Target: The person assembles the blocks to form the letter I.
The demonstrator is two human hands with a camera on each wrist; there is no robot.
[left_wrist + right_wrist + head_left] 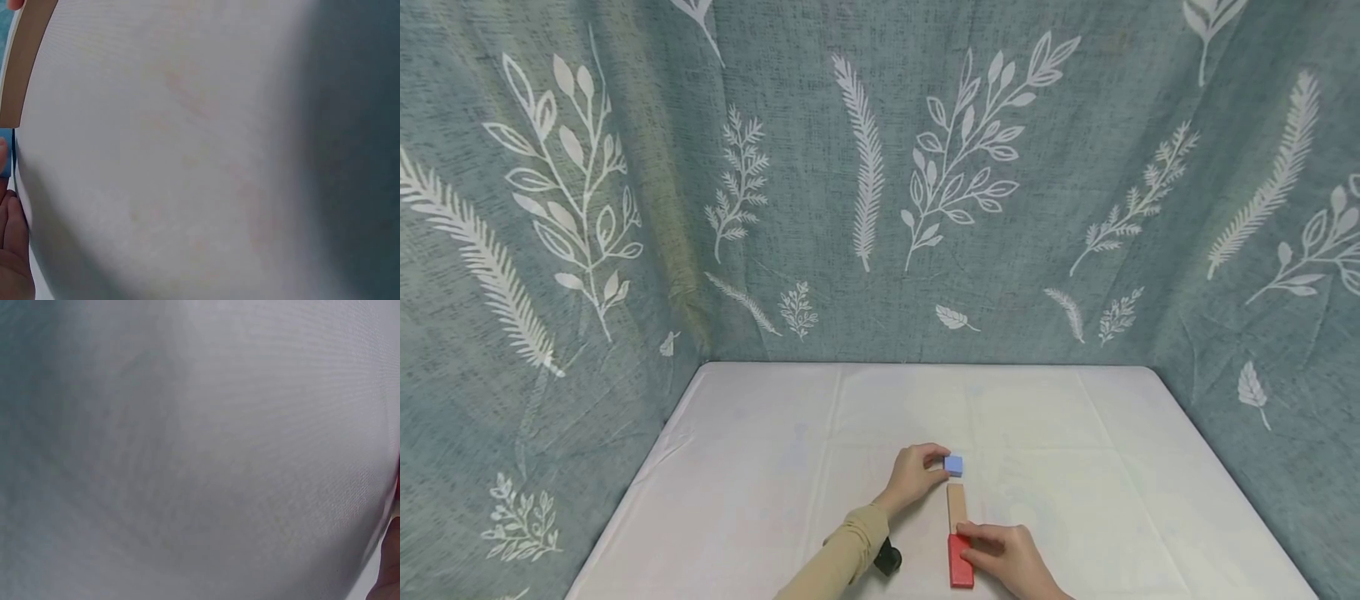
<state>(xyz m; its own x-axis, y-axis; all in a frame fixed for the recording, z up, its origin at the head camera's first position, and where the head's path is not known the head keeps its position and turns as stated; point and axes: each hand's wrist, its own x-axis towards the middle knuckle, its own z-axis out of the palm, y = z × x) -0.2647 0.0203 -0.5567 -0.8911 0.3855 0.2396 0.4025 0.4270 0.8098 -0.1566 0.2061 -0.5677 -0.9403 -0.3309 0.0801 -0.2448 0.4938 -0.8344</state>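
On the white table, my left hand (916, 472) pinches a small blue cube block (953, 466) between thumb and fingertips. Part of that cube and the left hand (14, 244) show at the left edge of the left wrist view. Just nearer than the cube, and apart from it, lies a long plain wooden block (956, 507). A red rectangular block (960, 571) continues the line end to end toward me. My right hand (1011, 557) holds the red block near its far end, fingertips by the seam with the wooden block. The right wrist view shows only a sliver of that hand (389, 562).
A white cloth covers the table (760, 450). Green-blue curtains (880, 317) with white leaf prints stand behind it and along both sides. A small black device (887, 558) sits at the left wrist, beside the tan sleeve (850, 546).
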